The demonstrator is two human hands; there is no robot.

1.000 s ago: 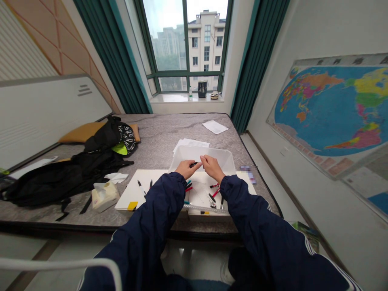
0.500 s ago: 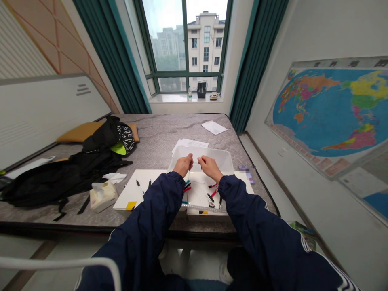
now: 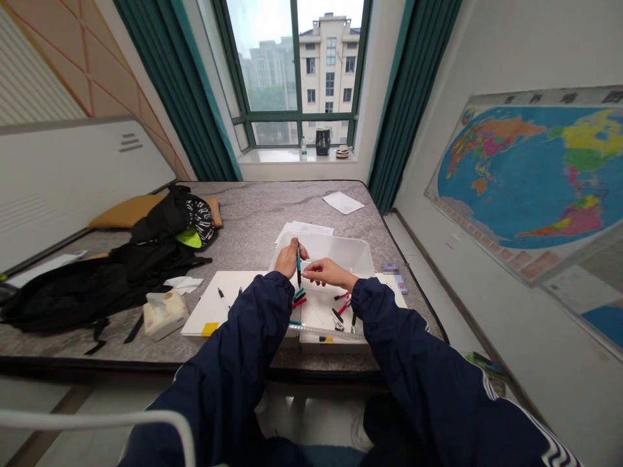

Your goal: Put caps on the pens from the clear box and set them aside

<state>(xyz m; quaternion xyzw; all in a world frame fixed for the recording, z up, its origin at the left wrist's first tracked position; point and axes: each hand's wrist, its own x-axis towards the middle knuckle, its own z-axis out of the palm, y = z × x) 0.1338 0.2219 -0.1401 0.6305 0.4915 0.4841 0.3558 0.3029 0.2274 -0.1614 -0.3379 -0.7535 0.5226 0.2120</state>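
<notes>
Upright in my left hand is a pen with a blue barrel and a dark lower end pointing down. My right hand is beside the pen's lower part, thumb and fingertips pinched together; whatever is between them is too small to make out. Below the hands, on white boxes, lie blue, black and red pen parts, red and black pieces and small metal-looking bits. A clear ruler runs along the front edge.
Behind my hands stands a translucent plastic bin. To the left are a black pen, a tissue pack and a black backpack. Papers lie farther back on the grey mattress.
A blue pen now shows upright in my left hand. My right hand has lowered and turned, its fingers reaching left towards the pen's lower part.
</notes>
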